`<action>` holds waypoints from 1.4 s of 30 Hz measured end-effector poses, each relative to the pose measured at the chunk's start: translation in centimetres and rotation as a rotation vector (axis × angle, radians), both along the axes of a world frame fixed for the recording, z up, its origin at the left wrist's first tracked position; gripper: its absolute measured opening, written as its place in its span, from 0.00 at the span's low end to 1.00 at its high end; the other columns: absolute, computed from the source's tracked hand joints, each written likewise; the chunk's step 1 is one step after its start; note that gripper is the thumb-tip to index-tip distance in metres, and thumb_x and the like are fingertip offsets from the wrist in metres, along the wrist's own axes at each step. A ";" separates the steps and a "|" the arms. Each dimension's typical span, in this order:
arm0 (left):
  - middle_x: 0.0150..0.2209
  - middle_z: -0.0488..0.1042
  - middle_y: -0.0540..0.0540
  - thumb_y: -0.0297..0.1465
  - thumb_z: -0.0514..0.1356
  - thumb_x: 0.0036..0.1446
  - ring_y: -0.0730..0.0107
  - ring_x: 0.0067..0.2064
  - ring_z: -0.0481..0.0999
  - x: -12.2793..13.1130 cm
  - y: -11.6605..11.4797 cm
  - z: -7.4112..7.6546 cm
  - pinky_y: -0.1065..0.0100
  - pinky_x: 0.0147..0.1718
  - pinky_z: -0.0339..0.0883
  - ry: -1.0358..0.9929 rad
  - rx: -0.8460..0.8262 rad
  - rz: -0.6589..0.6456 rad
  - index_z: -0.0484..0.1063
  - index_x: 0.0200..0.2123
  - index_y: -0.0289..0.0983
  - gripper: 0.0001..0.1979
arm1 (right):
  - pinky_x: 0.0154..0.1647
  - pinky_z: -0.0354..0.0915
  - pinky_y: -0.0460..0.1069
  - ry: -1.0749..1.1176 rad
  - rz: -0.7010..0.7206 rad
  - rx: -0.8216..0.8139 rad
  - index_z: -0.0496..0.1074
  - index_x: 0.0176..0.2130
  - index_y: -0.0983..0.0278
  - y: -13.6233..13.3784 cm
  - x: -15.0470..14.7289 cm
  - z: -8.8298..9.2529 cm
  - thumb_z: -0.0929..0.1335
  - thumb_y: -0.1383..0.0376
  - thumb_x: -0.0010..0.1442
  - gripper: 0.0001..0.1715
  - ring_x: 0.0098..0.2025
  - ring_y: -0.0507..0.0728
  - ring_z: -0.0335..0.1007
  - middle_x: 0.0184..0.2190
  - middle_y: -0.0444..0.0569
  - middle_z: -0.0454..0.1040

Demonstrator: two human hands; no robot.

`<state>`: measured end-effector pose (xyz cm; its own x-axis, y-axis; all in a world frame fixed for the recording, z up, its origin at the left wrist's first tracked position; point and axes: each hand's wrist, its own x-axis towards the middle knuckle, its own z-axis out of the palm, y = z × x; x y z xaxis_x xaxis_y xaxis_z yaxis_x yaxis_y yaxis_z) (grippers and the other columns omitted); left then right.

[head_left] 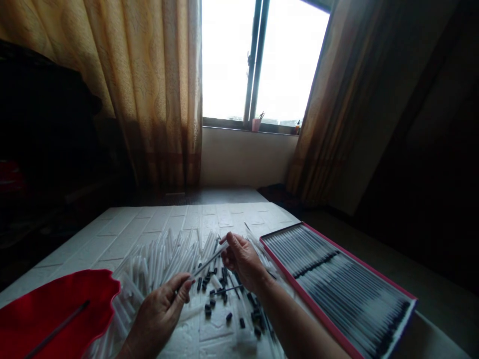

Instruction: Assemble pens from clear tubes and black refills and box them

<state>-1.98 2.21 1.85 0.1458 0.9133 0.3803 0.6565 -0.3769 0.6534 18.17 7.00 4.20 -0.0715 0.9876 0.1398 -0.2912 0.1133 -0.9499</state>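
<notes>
With the held rod as the centre of the dial and the window side as twelve, a red dish (99, 291) lies between eight and nine o'clock, cut off by the edge of the view. A dark-ended pen (56, 331) slants inside it. A tan curtain (160, 94) hangs at eleven. Many clear tubes (166, 257) lie heaped at nine to ten, most of them pointing away, on the white brick-patterned table (145, 227).

The left hand (159, 305), at half past seven, is curled, its thumb and forefinger pinching the near end of the slim, pale rod (209, 260). The rod tilts up towards two o'clock, above the table. Small black caps (229, 317) are scattered below it, mostly at five to six. The right hand (245, 257), at three, has its thumb and fingers closed on the rod's far end.

Near one o'clock is the bright window (228, 65), with a pink cup (256, 124) on its sill. At three to four, close beside the right forearm, a pink-rimmed tray (301, 290) holds close rows of pens (355, 289) with dark bands. Another curtain (325, 109) hangs past one.
</notes>
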 end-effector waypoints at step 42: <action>0.45 0.82 0.50 0.35 0.56 0.60 0.61 0.45 0.82 -0.6 0.8 -1.7 0.65 0.42 0.75 0.191 0.140 -0.197 0.75 0.47 0.46 0.14 | 0.38 0.62 0.49 -1.740 -0.293 -0.142 0.79 0.41 0.59 -8.0 24.4 0.2 0.63 0.60 0.62 0.16 0.42 0.61 0.74 0.39 0.54 0.80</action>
<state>-2.53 3.02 0.13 0.3955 0.8010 0.4493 0.6681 -0.5866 0.4577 42.61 -1.01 4.43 0.1346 0.9907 0.0215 0.9847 -0.1313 -0.1146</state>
